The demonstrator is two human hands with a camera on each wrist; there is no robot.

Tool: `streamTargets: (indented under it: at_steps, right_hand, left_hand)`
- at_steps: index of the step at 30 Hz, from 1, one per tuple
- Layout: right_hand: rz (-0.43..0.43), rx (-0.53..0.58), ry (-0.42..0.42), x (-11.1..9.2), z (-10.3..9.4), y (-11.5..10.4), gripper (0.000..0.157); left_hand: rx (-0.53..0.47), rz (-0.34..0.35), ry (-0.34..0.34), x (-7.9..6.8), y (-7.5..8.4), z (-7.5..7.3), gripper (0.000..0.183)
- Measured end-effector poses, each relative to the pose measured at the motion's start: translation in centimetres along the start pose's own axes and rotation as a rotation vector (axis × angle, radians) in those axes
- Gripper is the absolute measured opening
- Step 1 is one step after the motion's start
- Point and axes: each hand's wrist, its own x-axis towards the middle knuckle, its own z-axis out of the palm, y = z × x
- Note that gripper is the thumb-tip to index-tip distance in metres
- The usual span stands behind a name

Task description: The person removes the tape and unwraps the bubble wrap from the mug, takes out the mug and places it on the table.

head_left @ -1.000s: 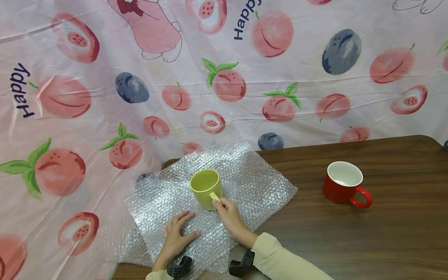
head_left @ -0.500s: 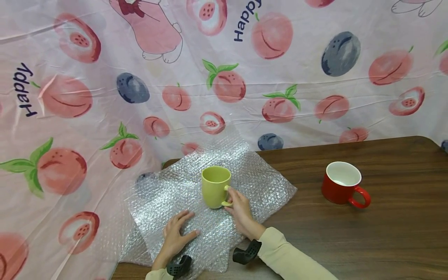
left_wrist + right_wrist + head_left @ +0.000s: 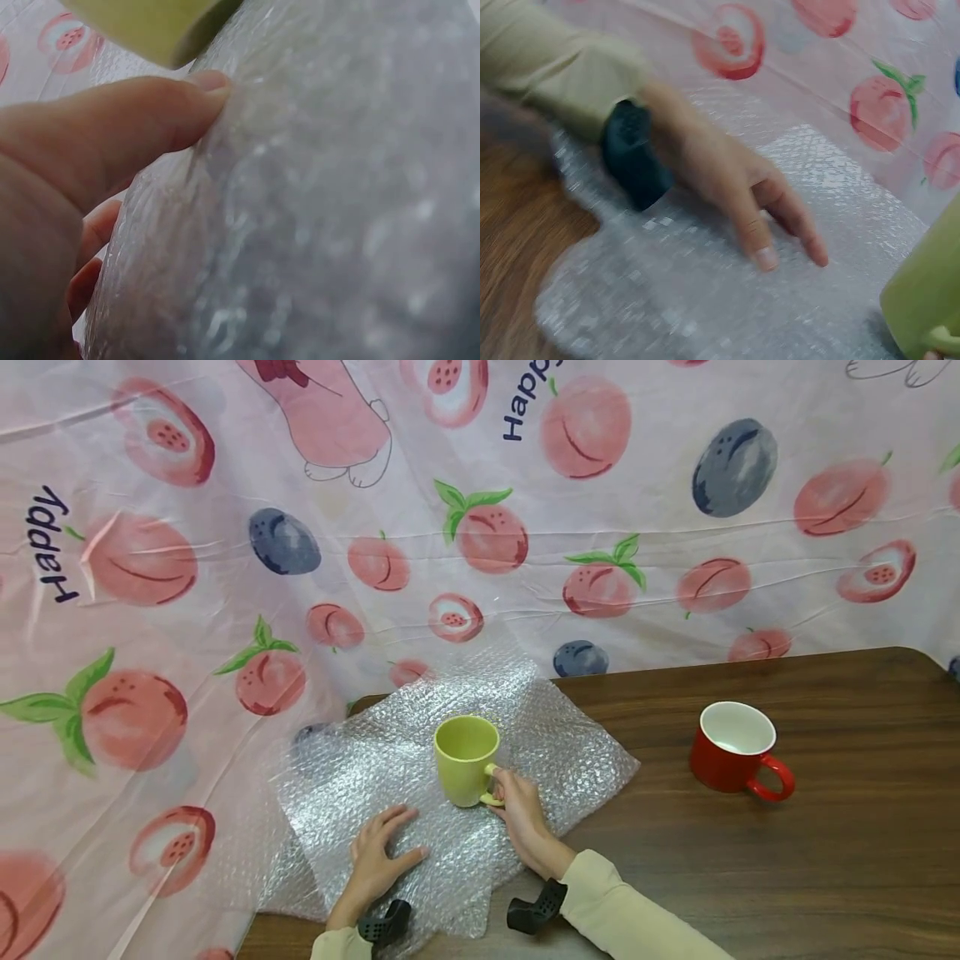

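A yellow-green mug is upright over the middle of the bubble wrap. With thumb and fingers, my right hand grips its handle, which points right. My left hand lies on the wrap to the lower left of the mug, thumb and fingers spread, holding nothing. The right wrist view also has this left hand on the wrap, with the mug at the right edge. In the left wrist view the mug's base shows beyond my thumb. Most of the mug is cut off there.
A red mug with a white inside stands to the right on the brown wooden table. Behind and to the left hangs a pink cloth printed with peaches. The wrap's left side reaches the cloth.
My right hand has shifted the yellow-green mug to the right and turned it, so its handle points right instead of towards me. The left hand has stayed in place.
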Motion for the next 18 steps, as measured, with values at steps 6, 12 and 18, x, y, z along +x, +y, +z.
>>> streamTargets:
  at_steps: [6,12,18]
  right_hand:
    - [-0.061,-0.145,0.008,-1.2,-0.7,0.1,0.030]
    - [-0.039,-0.075,-0.017,-2.3,-3.1,-1.2,0.023]
    - [-0.040,-0.012,0.038,-3.1,-6.1,-2.9,0.025]
  left_hand:
    - [-0.018,-0.021,-0.010,0.0,0.2,-0.1,0.057]
    - [-0.011,-0.042,-0.031,0.0,0.3,-0.2,0.058]
    - [-0.024,-0.057,-0.044,0.1,0.5,0.0,0.058]
